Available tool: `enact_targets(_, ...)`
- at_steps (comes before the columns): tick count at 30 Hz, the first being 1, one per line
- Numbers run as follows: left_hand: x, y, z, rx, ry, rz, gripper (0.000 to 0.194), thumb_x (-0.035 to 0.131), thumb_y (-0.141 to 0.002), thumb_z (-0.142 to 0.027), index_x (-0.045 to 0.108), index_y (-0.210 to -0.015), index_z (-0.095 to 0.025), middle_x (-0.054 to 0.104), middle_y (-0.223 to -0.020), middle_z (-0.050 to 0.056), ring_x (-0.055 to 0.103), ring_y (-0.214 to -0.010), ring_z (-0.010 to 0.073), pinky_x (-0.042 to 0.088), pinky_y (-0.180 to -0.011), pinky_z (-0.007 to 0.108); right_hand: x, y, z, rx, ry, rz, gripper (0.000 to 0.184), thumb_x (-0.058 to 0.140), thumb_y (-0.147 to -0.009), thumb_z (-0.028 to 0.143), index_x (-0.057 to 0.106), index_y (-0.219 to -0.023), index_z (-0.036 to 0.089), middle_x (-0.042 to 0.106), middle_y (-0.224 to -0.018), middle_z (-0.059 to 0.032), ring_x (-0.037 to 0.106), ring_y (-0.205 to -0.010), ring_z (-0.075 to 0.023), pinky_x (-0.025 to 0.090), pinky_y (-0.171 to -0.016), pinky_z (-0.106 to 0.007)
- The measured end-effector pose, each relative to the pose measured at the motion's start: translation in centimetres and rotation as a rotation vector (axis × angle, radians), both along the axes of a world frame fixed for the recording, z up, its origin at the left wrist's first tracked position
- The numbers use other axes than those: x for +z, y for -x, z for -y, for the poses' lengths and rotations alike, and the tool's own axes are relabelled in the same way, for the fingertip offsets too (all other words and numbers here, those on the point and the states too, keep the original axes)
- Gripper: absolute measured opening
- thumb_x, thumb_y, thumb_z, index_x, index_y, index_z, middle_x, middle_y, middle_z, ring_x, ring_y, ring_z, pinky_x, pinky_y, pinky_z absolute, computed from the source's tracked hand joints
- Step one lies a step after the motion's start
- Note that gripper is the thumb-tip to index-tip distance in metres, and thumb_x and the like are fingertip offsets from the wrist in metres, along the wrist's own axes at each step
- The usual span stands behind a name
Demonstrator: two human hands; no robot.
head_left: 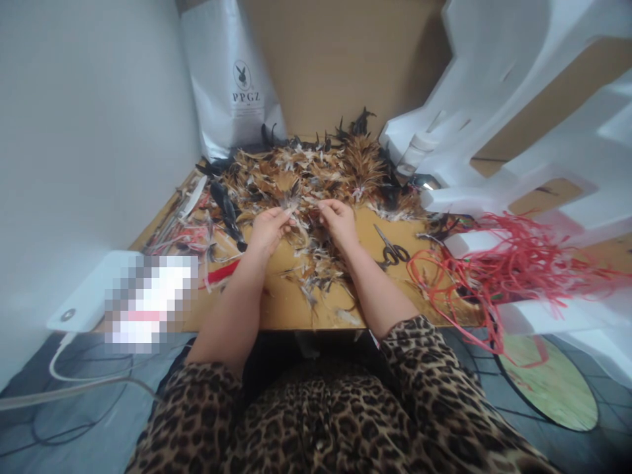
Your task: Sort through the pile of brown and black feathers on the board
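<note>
Leopard-print sleeves, brown feathers, red strands

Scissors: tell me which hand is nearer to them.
Right. The right hand is a little left of the scissors; the left hand is farther left, beyond the right hand.

Loose leopard-print fabric top, tan-brown ground, irregular black-ringed spots all over. Left sleeve and right sleeve in same print, wide, creased, ending near elbows. Left hand and right hand bare, forearms too.
</note>
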State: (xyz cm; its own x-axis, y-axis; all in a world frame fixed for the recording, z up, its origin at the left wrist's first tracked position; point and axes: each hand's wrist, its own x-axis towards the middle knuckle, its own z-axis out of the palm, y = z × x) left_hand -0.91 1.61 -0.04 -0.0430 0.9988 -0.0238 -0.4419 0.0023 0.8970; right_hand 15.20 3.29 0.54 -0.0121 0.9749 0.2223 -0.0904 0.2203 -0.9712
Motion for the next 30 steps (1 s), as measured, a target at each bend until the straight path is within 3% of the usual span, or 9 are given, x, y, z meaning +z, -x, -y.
enact_targets(4,0.1,-0.2,0.0,0.01,-0.069,-0.103,0.017,0.074,-0.063,-0.025,0.068,-0.07,-0.01,0.063,-0.056,0.003,0.053,-0.045,0.0046,0.036,-0.041,0.013,0.3,0.3,0.8,0.325,0.255,0.086,0.041,0.067,-0.065,0.053,0.052,-0.055,0.016,0.038,-0.04,0.007,0.022,-0.035,-0.0019,0.012,-0.036,-0.019)
enact_targets(8,0.3,-0.4,0.1,0.004,-0.112,-0.168,0.016,0.073,-0.064,-0.025,0.067,-0.067,-0.011,0.061,-0.052,0.002,0.047,-0.039,0.0032,0.033,-0.039,0.014,0.2,0.5,1.0,0.512,0.416,0.032,0.039,0.077,-0.054,0.045,0.053,-0.061,0.015,0.043,-0.043,0.0077,0.024,-0.035,-0.0002,0.011,-0.035,-0.016)
enact_targets(12,0.4,-0.5,0.2,0.048,-0.063,-0.099,0.019,0.074,-0.063,-0.026,0.067,-0.071,-0.011,0.062,-0.055,0.002,0.049,-0.042,0.0035,0.035,-0.04,0.014,0.0,0.3,0.7,0.506,0.44,-0.117,0.036,0.08,-0.051,0.034,0.054,-0.067,0.014,0.05,-0.049,0.0069,0.032,-0.038,-0.0006,0.016,-0.035,-0.013)
enact_targets(16,0.4,-0.3,0.1,0.045,-0.077,0.02,0.023,0.075,-0.062,-0.027,0.067,-0.077,-0.012,0.068,-0.072,0.003,0.059,-0.056,0.005,0.041,-0.046,0.013,-0.2,0.1,0.4,0.456,0.442,-0.154,0.033,0.079,-0.053,0.031,0.057,-0.07,0.014,0.056,-0.055,0.0048,0.042,-0.043,-0.0019,0.025,-0.036,-0.012)
enact_targets(19,0.4,-0.3,0.1,0.065,-0.061,0.063,0.022,0.075,-0.062,-0.025,0.066,-0.076,-0.012,0.067,-0.069,0.002,0.06,-0.058,0.0056,0.042,-0.047,0.013,-0.3,0.1,0.4,0.48,0.451,-0.185,0.031,0.079,-0.054,0.028,0.058,-0.071,0.013,0.061,-0.061,0.0025,0.044,-0.045,-0.0018,0.029,-0.038,-0.012)
enact_targets(22,0.4,-0.2,0.0,0.109,-0.053,0.083,0.017,0.073,-0.065,-0.023,0.065,-0.074,-0.012,0.065,-0.065,0.001,0.059,-0.057,0.0054,0.043,-0.048,0.012,-0.3,0.0,0.3,0.509,0.446,-0.27,0.03,0.078,-0.055,0.024,0.056,-0.073,0.014,0.061,-0.061,0.0028,0.044,-0.045,-0.0019,0.031,-0.038,-0.012)
enact_targets(30,0.2,0.0,-0.2,0.118,-0.094,0.137,0.01,0.069,-0.069,-0.019,0.068,-0.076,-0.012,0.069,-0.081,0.004,0.057,-0.058,0.0025,0.041,-0.049,0.011,0.0,-0.4,-0.1,0.542,0.449,-0.439,0.028,0.07,-0.056,0.012,0.052,-0.077,0.015,0.055,-0.058,0.0053,0.046,-0.046,-0.003,0.036,-0.039,-0.012)
